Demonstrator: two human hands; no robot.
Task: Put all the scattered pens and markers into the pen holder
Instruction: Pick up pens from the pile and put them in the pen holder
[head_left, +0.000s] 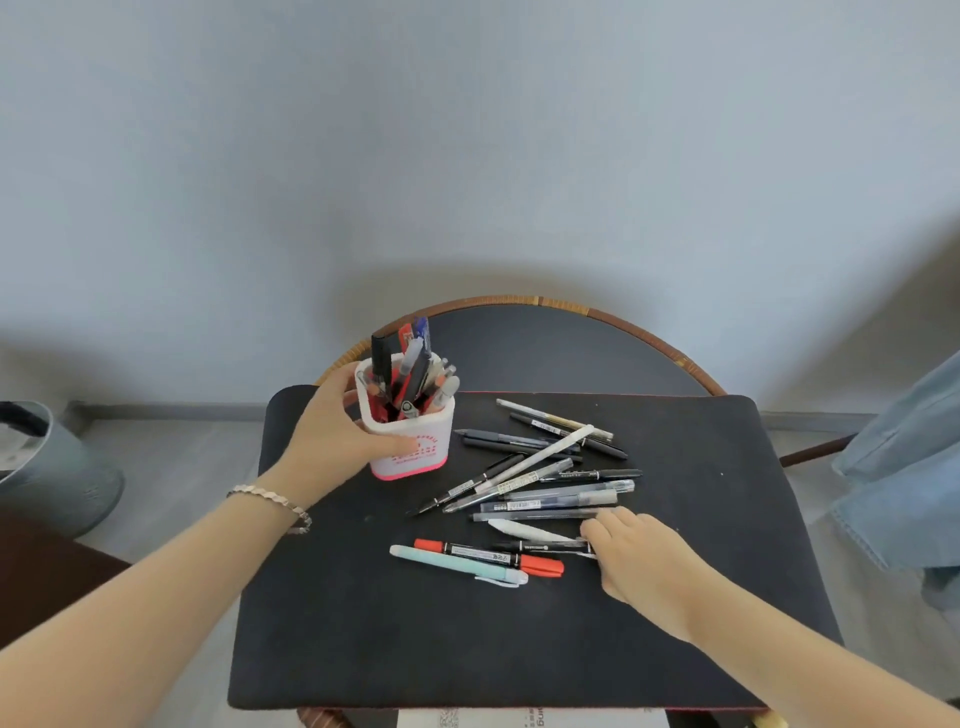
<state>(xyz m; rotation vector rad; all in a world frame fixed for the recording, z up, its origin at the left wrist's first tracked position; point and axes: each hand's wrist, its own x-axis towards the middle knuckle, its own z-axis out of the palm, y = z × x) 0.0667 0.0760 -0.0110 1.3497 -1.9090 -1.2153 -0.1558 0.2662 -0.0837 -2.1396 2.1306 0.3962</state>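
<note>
A white pen holder (415, 441) with a pink base stands at the back left of the black mat (363, 623), holding several pens. My left hand (332, 431) is wrapped around its left side. Several scattered pens (545, 483) lie in a loose pile to the holder's right. Nearer me lie a red marker (540, 564), a mint-green pen (457, 564), a white pen (524, 530) and a black marker (545, 545). My right hand (644, 561) lies palm down with its fingertips on the black marker's right end; its thumb is hidden.
The mat covers a round dark table with a rattan rim (540, 301) against a grey wall. A grey bin (52, 467) stands on the floor at left. Blue denim cloth (904, 467) hangs at the right edge.
</note>
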